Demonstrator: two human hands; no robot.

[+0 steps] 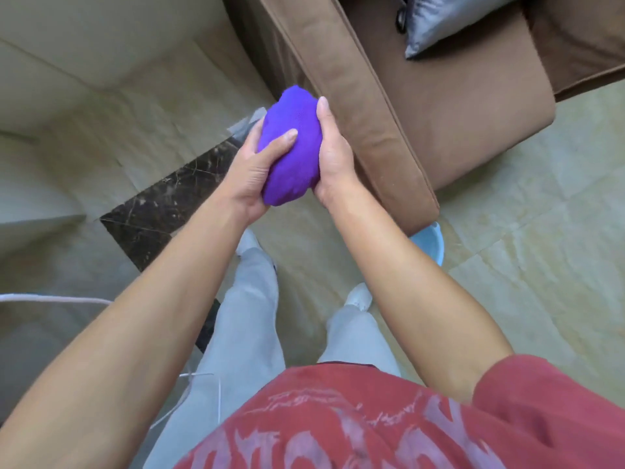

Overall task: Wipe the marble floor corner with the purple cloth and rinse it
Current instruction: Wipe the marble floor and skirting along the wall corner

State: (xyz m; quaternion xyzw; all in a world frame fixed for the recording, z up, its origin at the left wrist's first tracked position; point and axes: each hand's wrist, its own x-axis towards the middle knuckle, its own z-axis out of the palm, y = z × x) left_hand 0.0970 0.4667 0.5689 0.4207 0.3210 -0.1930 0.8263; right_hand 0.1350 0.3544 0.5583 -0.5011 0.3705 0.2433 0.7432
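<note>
The purple cloth [292, 147] is bunched into a ball, held at waist height between both hands. My left hand [252, 174] cups its left side with the thumb pressed across the front. My right hand [333, 154] grips its right side, fingers hidden behind the cloth. Below, a strip of dark marble floor [162, 204] runs diagonally toward the corner beside the beige wall. I stand over it, looking down at my legs and white shoes.
A brown sofa [422, 106] with a grey cushion [449, 18] stands close on the right. A light blue basin [429, 242] peeks out from under my right forearm by the sofa's corner. Beige floor tiles [541, 248] spread to the right. A white cable [50, 297] lies at left.
</note>
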